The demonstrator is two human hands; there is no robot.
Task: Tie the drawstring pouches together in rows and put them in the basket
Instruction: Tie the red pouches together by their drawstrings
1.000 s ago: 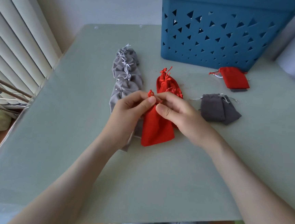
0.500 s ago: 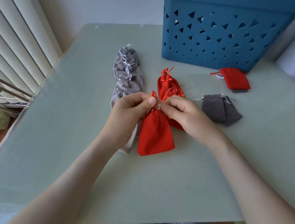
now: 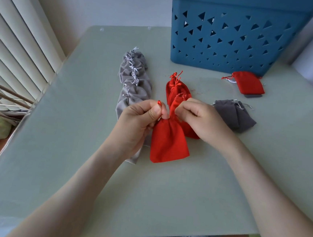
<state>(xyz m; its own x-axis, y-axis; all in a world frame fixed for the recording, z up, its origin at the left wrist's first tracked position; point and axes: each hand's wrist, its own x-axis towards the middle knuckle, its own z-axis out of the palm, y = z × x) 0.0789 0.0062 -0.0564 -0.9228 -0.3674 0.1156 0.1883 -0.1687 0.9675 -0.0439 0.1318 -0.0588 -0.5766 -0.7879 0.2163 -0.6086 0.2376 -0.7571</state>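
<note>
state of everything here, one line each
near red pouch: neck cinched, held by both hands
red row: tied
grey row: tied
loose grey pouches: untied
loose red pouch: untied
basket: upright, inside hidden
left hand: pinching red cord
right hand: pinching pouch neck

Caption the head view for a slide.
Left hand and right hand pinch the drawstrings of a red pouch beside the grey row, before the blue basket.
</note>
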